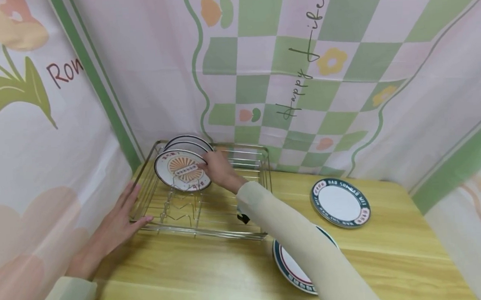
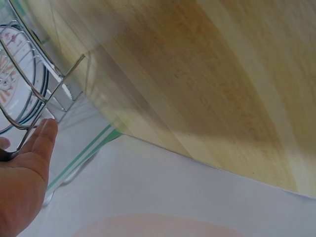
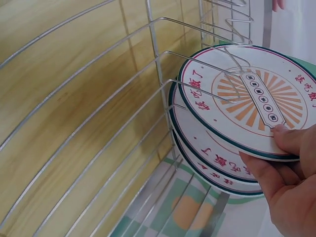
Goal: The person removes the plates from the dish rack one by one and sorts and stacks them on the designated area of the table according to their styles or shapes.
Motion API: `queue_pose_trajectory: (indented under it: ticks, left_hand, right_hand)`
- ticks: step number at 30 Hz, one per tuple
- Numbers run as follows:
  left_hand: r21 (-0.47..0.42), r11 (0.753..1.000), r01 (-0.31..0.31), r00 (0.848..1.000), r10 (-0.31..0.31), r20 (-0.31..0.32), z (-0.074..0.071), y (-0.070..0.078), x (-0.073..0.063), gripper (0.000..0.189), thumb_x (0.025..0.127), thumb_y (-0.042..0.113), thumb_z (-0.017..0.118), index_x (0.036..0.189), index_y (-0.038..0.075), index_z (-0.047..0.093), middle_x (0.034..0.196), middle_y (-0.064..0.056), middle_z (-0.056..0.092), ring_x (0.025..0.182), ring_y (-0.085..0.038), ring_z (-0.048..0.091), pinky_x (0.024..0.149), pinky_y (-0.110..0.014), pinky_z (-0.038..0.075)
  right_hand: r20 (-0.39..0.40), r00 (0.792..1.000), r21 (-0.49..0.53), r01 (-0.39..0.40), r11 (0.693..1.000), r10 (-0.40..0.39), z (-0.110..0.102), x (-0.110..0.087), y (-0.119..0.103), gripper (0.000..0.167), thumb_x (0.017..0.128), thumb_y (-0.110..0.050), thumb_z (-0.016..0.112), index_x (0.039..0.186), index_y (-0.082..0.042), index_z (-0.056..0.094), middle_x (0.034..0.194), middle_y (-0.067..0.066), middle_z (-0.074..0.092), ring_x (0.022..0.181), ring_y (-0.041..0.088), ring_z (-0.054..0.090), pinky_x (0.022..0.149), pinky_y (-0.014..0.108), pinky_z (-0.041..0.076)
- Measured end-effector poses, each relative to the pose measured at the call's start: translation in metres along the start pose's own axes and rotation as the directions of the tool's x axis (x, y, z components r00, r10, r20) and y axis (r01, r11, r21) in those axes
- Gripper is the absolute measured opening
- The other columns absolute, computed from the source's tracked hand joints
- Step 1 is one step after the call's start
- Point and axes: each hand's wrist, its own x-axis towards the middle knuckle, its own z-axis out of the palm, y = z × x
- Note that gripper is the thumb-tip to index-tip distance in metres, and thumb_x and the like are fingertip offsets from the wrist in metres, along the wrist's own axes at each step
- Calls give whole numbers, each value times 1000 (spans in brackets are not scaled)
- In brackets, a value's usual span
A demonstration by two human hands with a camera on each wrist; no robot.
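Our right hand (image 1: pixel 220 171) pinches a plate (image 1: pixel 180 163), straight-fingered left hand (image 1: pixel 119 223) touching the rack (image 1: pixel 228 235); a tabletop (image 1: pixel 189 266) dish (image 1: pixel 339 203) at its three o'clock

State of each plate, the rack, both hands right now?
Front plate: racked, tilted, pinched by right hand
Two rear plates: racked behind it, tilted
Right plate: face up on table, bare
Near plate: face up, partly hidden by right sleeve
Wire rack: on table, three plates in it
Left hand: touching rack's left end
Right hand: pinching front plate
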Motion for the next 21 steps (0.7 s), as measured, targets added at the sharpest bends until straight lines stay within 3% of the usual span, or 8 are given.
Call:
queue_pose_trajectory:
  ticks: [6, 11, 16, 21]
  left_hand:
    - [5, 1000, 3, 1000, -3, 0, 0, 0, -1, 102, 102, 46, 68, 172, 19, -1, 178, -15, -6, 139, -67, 39, 94, -82, 48]
    - [6, 1000, -1, 1000, 1, 4, 1, 0, -1, 101, 103, 46, 67, 172, 20, -2, 178, -14, -7, 138, -67, 40, 93, -82, 48]
    - [5, 1000, -4, 1000, 4, 7, 0, 0, -2, 101, 103, 46, 67, 172, 19, -3, 177, -14, -8, 138, -67, 40, 94, -82, 48]
    - [15, 1000, -10, 1000, 10, 6, 0, 1, -1, 101, 103, 46, 66, 172, 19, -3, 177, -12, -9, 138, -67, 40, 92, -80, 50]
  right_hand:
    - [-72, 996, 6, 44, 999, -43, -12, -3, 3, 31, 103, -18, 72, 76, -2, 67, 74, 11, 70, 64, 19, 59, 55, 28, 49]
    - [-110, 993, 34, 47, 998, -43, -25, -8, 6, 32, 103, -17, 71, 75, -3, 68, 74, 10, 72, 62, 17, 58, 55, 26, 47]
    - [-144, 989, 86, 42, 995, -30, -42, -13, 10, 25, 103, -17, 71, 86, 0, 76, 74, 10, 74, 56, 15, 55, 49, 23, 42]
    - [-189, 982, 147, 22, 989, 6, -60, -22, 18, 21, 102, -17, 72, 103, 3, 80, 81, 13, 79, 57, 16, 66, 45, 20, 48]
